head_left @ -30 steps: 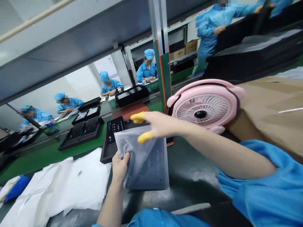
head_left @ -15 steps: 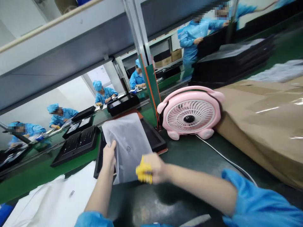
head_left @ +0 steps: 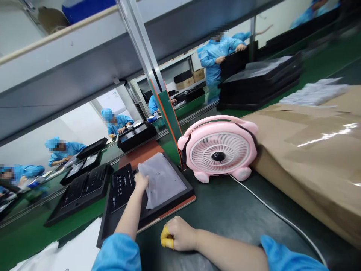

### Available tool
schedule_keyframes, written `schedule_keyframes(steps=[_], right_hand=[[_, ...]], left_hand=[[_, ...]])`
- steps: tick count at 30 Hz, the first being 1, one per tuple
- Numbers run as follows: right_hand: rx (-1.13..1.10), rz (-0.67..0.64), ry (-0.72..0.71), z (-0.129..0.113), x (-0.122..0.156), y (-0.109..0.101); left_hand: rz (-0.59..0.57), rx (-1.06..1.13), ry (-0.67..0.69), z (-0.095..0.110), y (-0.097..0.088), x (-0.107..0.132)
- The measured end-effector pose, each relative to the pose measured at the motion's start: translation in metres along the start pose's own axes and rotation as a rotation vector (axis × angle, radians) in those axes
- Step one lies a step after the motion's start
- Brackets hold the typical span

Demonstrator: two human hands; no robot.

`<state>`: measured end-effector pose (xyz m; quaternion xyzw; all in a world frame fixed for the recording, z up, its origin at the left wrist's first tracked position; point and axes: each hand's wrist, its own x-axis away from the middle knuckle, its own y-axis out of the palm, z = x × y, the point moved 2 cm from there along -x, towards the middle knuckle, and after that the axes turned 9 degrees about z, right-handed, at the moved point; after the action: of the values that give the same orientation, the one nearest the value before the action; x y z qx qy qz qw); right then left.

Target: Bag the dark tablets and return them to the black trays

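Note:
My left hand [head_left: 141,183] is closed on the left edge of a translucent frosted plastic bag [head_left: 166,182] with a small printed mark. The bag lies over the right half of a black foam tray [head_left: 143,216]. Left of the bag, a black printed card or box [head_left: 123,185] with white icons sits in the same tray. My right hand [head_left: 180,233], with yellow finger covers, is curled into a fist near the tray's front edge; nothing shows in it. Under the tray is a reddish-brown board [head_left: 141,154].
A pink fan [head_left: 218,154] stands right of the tray, its white cable [head_left: 270,201] trailing forward. A large brown carton [head_left: 307,139] is at right, white sheets [head_left: 79,244] at lower left. Another black tray [head_left: 79,194] rests on the green belt. Co-workers in blue are beyond.
The bag has come down from being held up to lying in the tray. My right hand has drawn back from it toward me. The head view has shifted slightly.

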<state>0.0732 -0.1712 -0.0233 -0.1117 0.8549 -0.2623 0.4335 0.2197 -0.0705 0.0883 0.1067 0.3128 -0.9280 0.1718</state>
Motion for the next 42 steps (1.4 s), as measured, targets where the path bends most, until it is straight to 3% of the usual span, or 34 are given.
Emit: schedule_keyframes(steps=[3, 5, 10, 15, 17, 21, 25, 28, 31, 34, 38, 42], right_hand=[[-0.017, -0.014, 0.033, 0.001, 0.0, -0.001], [-0.04, -0.011, 0.038, 0.0, 0.001, -0.002], [-0.073, 0.049, 0.023, 0.001, 0.002, -0.004], [-0.044, 0.087, 0.092, 0.004, 0.006, -0.001], [-0.026, 0.085, 0.138, 0.006, 0.008, 0.0], [0.007, 0.065, 0.202, 0.011, 0.012, 0.002], [0.013, 0.085, 0.208, 0.007, 0.01, -0.001], [0.02, 0.082, 0.118, -0.002, -0.009, -0.008], [0.07, 0.016, 0.001, -0.01, -0.049, -0.015], [0.199, -0.098, -0.044, -0.011, -0.106, -0.016], [0.436, -0.31, 0.072, 0.009, -0.191, -0.003], [0.553, -0.3, 0.155, 0.043, -0.269, 0.025]], left_hand=[[0.165, -0.147, 0.256, -0.008, -0.051, 0.013], [0.162, -0.203, 0.333, -0.024, -0.088, 0.025], [0.049, -0.426, 0.007, -0.092, -0.165, 0.059], [0.041, -0.787, -0.228, -0.152, -0.213, 0.084], [-0.002, -0.781, -0.261, -0.172, -0.22, 0.092], [-0.038, -0.652, -0.144, -0.199, -0.219, 0.102], [-0.012, -0.684, -0.108, -0.21, -0.218, 0.097], [0.003, -0.683, -0.134, -0.211, -0.218, 0.091], [0.036, -0.726, -0.176, -0.209, -0.215, 0.088], [0.038, -0.822, -0.191, -0.206, -0.211, 0.087], [-0.043, -0.889, -0.213, -0.204, -0.207, 0.085], [-0.017, -0.83, -0.24, -0.208, -0.208, 0.084]])
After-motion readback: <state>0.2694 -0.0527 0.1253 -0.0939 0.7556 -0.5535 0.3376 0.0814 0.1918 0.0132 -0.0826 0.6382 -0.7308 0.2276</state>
